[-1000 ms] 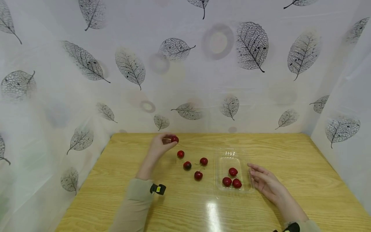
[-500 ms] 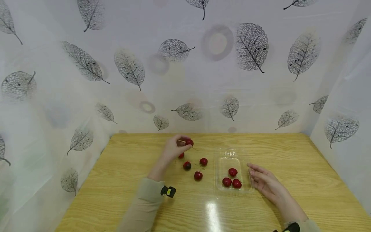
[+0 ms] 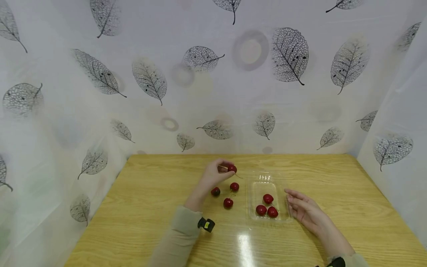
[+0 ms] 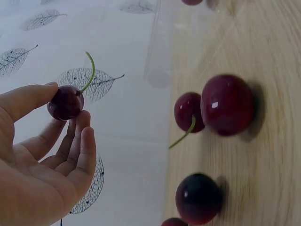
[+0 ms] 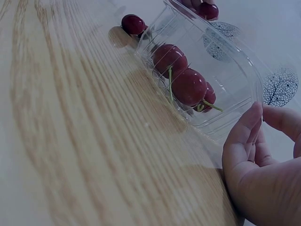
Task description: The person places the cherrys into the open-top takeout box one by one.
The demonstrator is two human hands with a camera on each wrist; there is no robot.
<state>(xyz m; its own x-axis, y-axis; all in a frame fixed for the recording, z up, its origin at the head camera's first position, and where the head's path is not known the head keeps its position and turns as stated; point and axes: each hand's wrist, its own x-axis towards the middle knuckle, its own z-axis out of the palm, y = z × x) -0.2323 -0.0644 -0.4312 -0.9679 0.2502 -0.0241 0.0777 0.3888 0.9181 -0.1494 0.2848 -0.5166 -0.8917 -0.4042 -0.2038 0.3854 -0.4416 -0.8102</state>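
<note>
My left hand (image 3: 213,174) pinches a dark red cherry (image 4: 66,102) between thumb and fingertips, above the table. Its green stem points away from the palm in the left wrist view. At the right, my right hand (image 3: 308,211) pinches the rim of a clear plastic box (image 5: 235,54) between thumb and fingers. Three cherries (image 5: 188,87) lie inside at the box's near end. Loose cherries lie between the left forearm and the box: a dark one (image 3: 215,191), one farther back (image 3: 234,187) and one nearer (image 3: 228,203). Another cherry (image 4: 174,221) is partly cut off in the left wrist view.
The wood-grain table (image 3: 133,207) ends at a pale curtain (image 3: 213,89) printed with leaves, which also hangs along both sides. A bright reflection lies on the tabletop in front of the box. Both wrists wear dark straps (image 3: 206,224).
My left hand has carried the cherry rightward, closer to the box, and now covers a cherry seen earlier on the table. The right hand and the box have stayed in place.
</note>
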